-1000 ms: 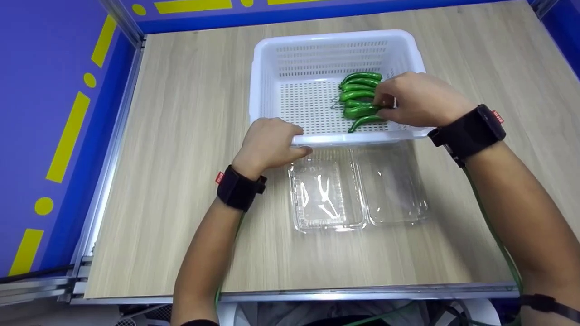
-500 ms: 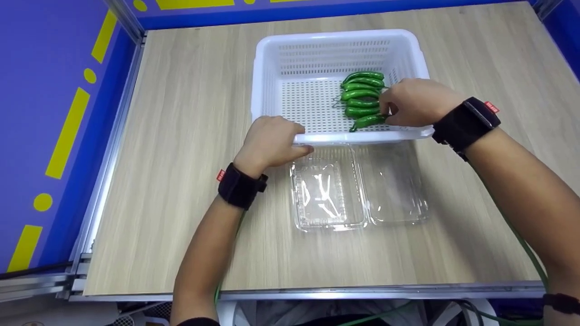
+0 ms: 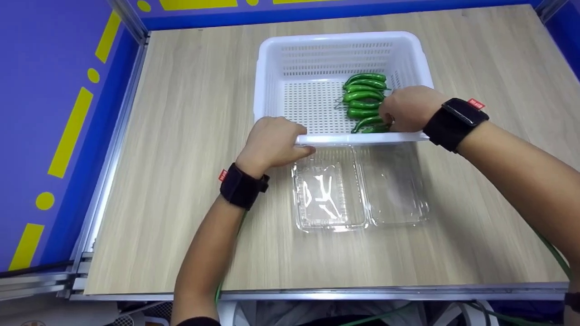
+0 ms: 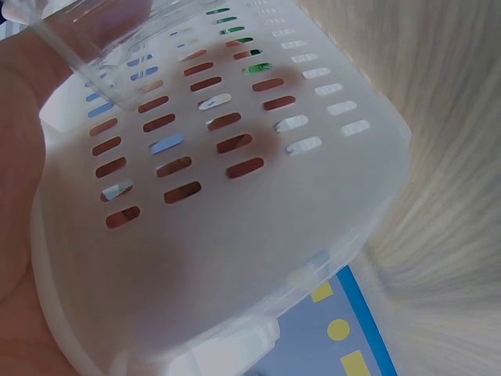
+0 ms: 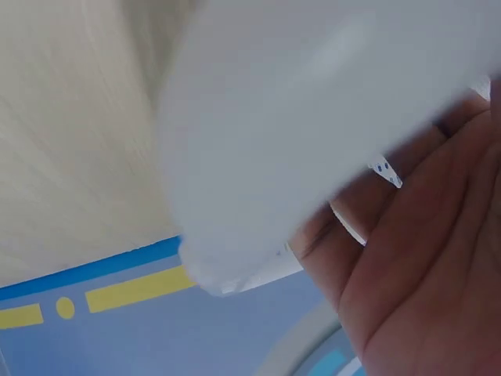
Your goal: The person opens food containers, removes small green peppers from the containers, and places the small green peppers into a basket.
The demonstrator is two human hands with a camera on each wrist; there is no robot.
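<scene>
A white slotted basket (image 3: 340,36) stands at the back middle of the wooden table. Several green chili peppers (image 3: 364,88) lie stacked in its right half. My left hand (image 3: 274,141) grips the basket's near rim, fingers curled over the edge; the left wrist view shows the slotted wall (image 4: 235,196) against my palm. My right hand (image 3: 405,113) reaches over the near right rim and pinches the nearest pepper (image 3: 368,122) at its stem end. The right wrist view shows only a blurred basket wall (image 5: 313,117) and my palm.
An open clear plastic clamshell box (image 3: 330,194) lies just in front of the basket, its lid (image 3: 394,185) folded out to the right. Blue walls with yellow marks (image 3: 68,136) and a metal rail border the table on the left and back.
My right hand has slid down the pile toward the near rim, from the upper peppers to the nearest one. The left hand stays on the rim.
</scene>
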